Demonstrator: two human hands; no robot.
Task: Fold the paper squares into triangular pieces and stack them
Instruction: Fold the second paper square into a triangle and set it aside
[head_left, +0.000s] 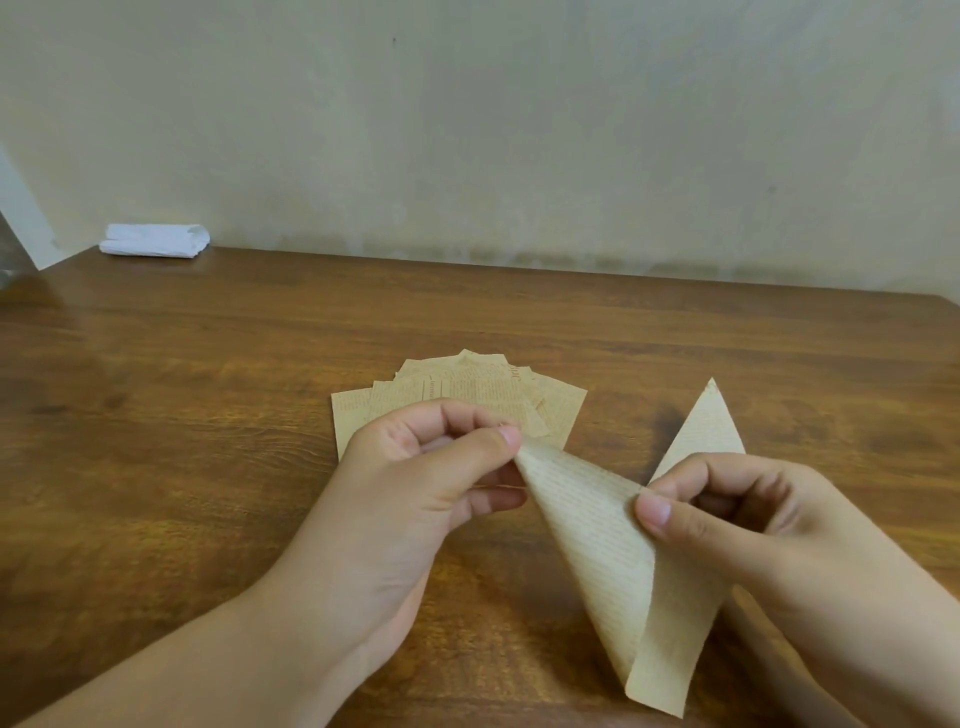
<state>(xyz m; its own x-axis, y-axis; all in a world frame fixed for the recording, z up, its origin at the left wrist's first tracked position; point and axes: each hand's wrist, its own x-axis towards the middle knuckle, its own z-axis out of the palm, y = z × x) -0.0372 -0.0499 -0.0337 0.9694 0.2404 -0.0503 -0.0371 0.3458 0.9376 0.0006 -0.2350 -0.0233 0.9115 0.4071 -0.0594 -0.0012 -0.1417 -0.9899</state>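
The person holds one paper square (613, 561) in the air above the table (208, 389), bent over on itself but not yet creased. The left hand (415, 493) pinches one corner between thumb and forefinger, fingers closed on the paper; the right hand (769, 525) pinches the opposite upper corner the same way, thumb on the near face. Below both sets of fingertips the sheet hangs down to a loose rounded point.

To do this fold well, the person likely needs to bring the two pinched corners together so the edges match, then lay the sheet flat and press along the bend from the middle outward. If the corners meet askew, the triangle will come out lopsided.

Behind the left fingers lies the fanned pile of unfolded squares (467, 389). Just beyond the right knuckles a finished triangle (706, 431) rests on the wood, where the new piece probably belongs.
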